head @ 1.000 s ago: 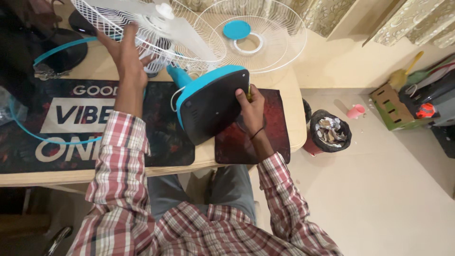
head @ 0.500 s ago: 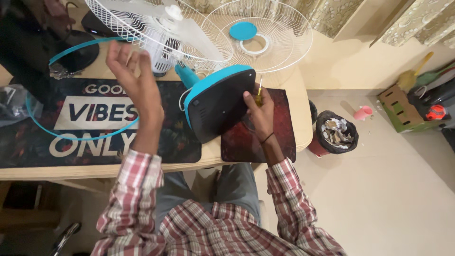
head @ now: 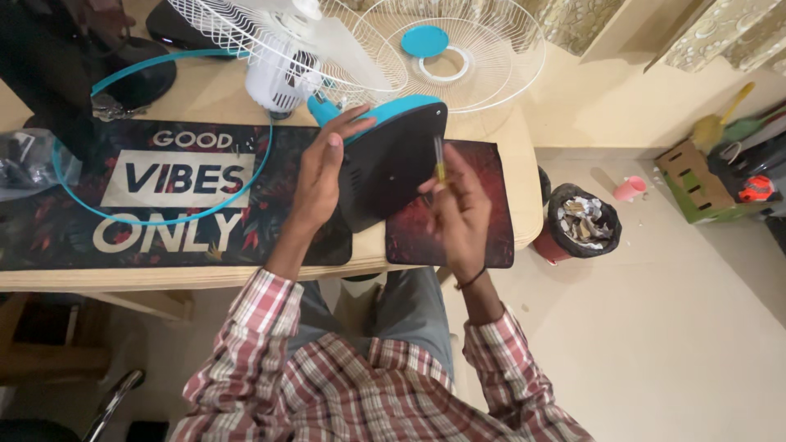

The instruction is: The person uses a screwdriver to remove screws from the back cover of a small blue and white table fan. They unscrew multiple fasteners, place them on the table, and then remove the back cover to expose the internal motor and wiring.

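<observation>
At the far left edge of the frame, a crumpled clear plastic bag lies on a pale wooden table. A long dark floral desk mat with large white lettering covers most of the table's left half, and a thin teal plastic ring rests on it, its top arc reaching into the upper left of the frame. Above centre left, a white wire fan guard with the white motor housing behind it lies tipped on the table.

At the centre, the person's left hand rests against the left rim of a round fan base with a teal edge and a flat black underside. The fingers are straight and close together, with the tips over the teal edge. The base stands tilted, its black underside turned toward the camera, above the join between the long mat and a smaller dark red mat.

Just right of centre, the right hand pinches a slim screwdriver with a yellow handle between thumb and fingers, its shaft pointing up in front of the black underside.

In the upper centre right, a second white wire guard with a teal centre cap lies flat. On the floor at right stands a black-lined waste bin full of crumpled scraps, then a small pink cup.
</observation>
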